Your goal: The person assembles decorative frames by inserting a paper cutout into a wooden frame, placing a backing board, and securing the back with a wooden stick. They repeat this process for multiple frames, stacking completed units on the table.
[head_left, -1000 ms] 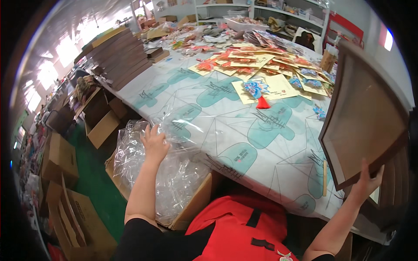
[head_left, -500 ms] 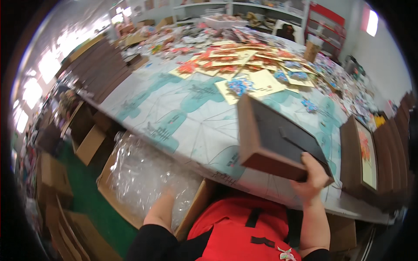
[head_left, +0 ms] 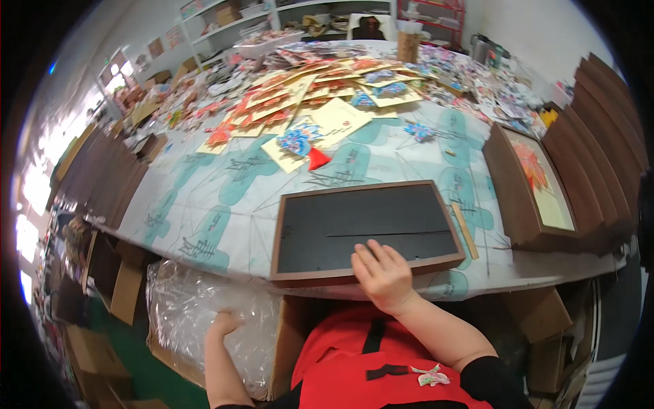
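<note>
A brown picture frame lies with its black back panel facing up, close to the table's near edge. My right hand rests on its near rim, the fingers stretched over the black panel. Down to the left, my left hand is inside a cardboard box lined with clear plastic. Its fingers are blurred against the plastic, so whether they grip anything does not show. To the right of the frame is a thin wooden strip.
Brown frames stand in a row at the right, the nearest showing an orange picture. Cream cards with orange and blue paper pieces are heaped farther back. A red tassel lies near them. More brown frames stand at far left.
The picture frame, tilted up in my right hand before, now lies flat on the table. My right hand has shifted left onto its back. The view has turned; my left hand stays at the plastic-lined box.
</note>
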`<state>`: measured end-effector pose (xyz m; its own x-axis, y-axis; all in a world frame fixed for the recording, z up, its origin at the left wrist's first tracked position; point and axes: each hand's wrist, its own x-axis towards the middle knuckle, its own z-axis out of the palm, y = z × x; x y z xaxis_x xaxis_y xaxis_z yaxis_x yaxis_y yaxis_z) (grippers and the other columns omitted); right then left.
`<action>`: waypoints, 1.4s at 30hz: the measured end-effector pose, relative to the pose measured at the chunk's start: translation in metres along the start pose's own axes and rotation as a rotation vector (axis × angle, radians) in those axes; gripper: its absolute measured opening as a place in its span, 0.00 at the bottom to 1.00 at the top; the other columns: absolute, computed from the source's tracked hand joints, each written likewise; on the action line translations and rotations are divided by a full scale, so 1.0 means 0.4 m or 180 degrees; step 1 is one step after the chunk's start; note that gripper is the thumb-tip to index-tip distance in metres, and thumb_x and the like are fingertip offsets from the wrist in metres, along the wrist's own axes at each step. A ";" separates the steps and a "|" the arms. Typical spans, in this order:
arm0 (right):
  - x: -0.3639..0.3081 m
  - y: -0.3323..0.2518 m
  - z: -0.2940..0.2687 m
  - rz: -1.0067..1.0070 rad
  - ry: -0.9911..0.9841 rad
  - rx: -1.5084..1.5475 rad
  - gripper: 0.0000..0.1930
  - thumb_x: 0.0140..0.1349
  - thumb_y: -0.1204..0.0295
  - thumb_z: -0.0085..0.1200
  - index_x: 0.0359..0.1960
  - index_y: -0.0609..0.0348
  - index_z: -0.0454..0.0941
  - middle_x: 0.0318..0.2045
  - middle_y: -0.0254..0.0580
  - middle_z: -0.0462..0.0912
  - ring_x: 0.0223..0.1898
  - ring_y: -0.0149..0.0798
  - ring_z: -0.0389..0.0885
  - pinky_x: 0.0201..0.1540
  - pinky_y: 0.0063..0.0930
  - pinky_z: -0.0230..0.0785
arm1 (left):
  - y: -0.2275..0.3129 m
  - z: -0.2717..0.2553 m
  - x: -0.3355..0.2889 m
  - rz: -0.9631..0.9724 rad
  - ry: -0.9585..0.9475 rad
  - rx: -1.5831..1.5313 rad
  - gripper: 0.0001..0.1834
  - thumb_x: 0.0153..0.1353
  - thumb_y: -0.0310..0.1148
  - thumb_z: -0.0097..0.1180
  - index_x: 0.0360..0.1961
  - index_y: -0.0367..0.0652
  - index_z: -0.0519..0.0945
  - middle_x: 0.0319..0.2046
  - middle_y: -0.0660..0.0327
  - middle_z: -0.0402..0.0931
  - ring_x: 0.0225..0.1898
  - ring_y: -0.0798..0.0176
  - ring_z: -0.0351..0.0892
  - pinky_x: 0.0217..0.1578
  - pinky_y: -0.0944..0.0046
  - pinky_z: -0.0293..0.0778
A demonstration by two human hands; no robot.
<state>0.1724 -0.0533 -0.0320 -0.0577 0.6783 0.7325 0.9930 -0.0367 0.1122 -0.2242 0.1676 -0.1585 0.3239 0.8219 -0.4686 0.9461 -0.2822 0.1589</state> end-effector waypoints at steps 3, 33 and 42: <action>-0.001 -0.010 0.010 0.0141 0.0020 0.0113 0.13 0.50 0.71 0.52 0.39 0.58 0.77 0.43 0.40 0.80 0.45 0.44 0.78 0.46 0.36 0.70 | -0.016 -0.085 -0.030 -0.0097 0.1274 -0.1014 0.19 0.51 0.36 0.59 0.43 0.37 0.78 0.43 0.45 0.77 0.45 0.44 0.76 0.45 0.55 0.71; -0.257 0.524 -0.079 0.2669 -0.0733 0.0259 0.08 0.63 0.73 0.45 0.37 0.64 0.74 0.26 0.53 0.78 0.26 0.56 0.76 0.30 0.41 0.68 | 0.075 -0.150 -0.047 -0.0188 0.0510 0.0118 0.16 0.57 0.38 0.53 0.44 0.46 0.80 0.45 0.47 0.76 0.47 0.46 0.76 0.46 0.52 0.72; 0.051 0.170 -0.083 0.1369 -0.1063 0.1480 0.09 0.58 0.65 0.54 0.29 0.58 0.74 0.19 0.49 0.77 0.22 0.51 0.77 0.25 0.41 0.67 | 0.379 -0.263 -0.190 0.1698 0.2945 -0.1399 0.18 0.52 0.27 0.60 0.46 0.36 0.76 0.40 0.51 0.75 0.41 0.50 0.75 0.44 0.58 0.71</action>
<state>0.2351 -0.0663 0.0128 0.3096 0.8652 0.3946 0.8660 -0.0851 -0.4928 -0.1053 0.1143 -0.0075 0.3880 0.7496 0.5362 0.5487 -0.6553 0.5191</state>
